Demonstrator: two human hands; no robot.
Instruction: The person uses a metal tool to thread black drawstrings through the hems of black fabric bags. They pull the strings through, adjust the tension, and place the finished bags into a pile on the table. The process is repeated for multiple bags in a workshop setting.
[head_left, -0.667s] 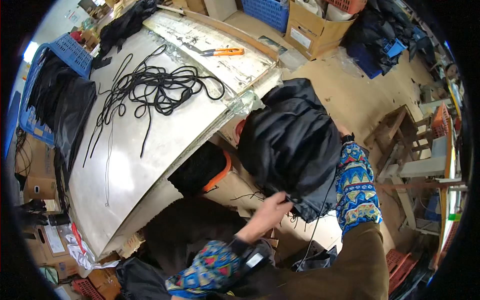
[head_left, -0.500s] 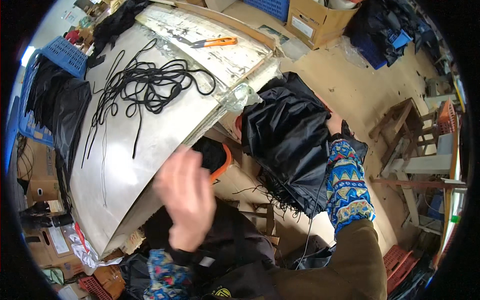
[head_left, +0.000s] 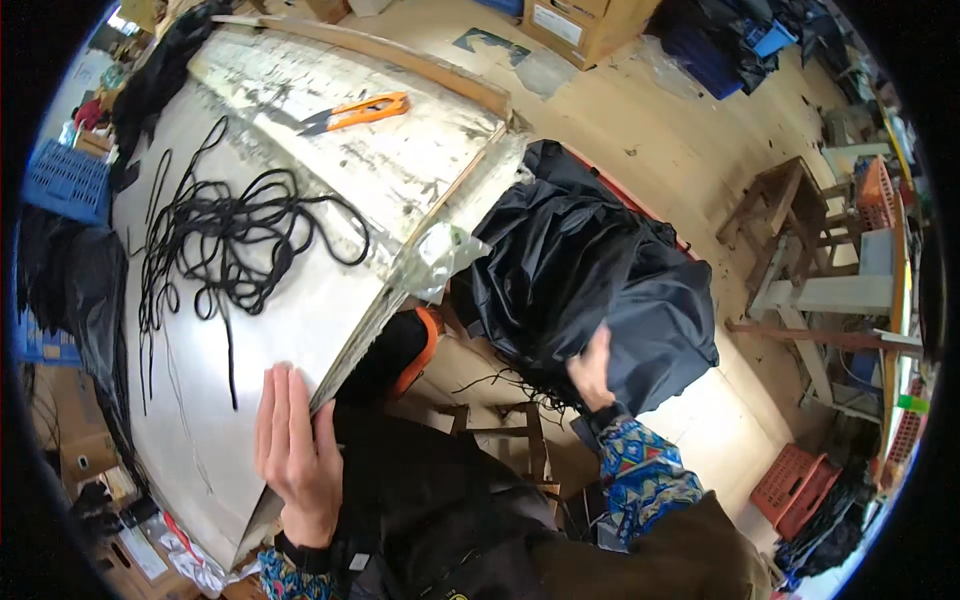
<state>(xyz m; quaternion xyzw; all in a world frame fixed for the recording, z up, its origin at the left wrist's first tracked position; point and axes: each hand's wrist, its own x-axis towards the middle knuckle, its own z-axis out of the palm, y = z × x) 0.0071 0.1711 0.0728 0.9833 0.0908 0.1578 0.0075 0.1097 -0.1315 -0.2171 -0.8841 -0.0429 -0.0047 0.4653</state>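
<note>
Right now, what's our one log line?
Left hand: open, over edge of table | Right hand: at black fabric, grip unclear | Cord: tangled on table

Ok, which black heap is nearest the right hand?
The large heap at that hand, right of the table; the heap by the blue basket lies far left.

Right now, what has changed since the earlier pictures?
The left hand has left the black fabric and moved leftward to the edge of the table. The right hand has come from the fabric's right side to its near side. The black cord and orange-handled tool stayed on the table.
</note>
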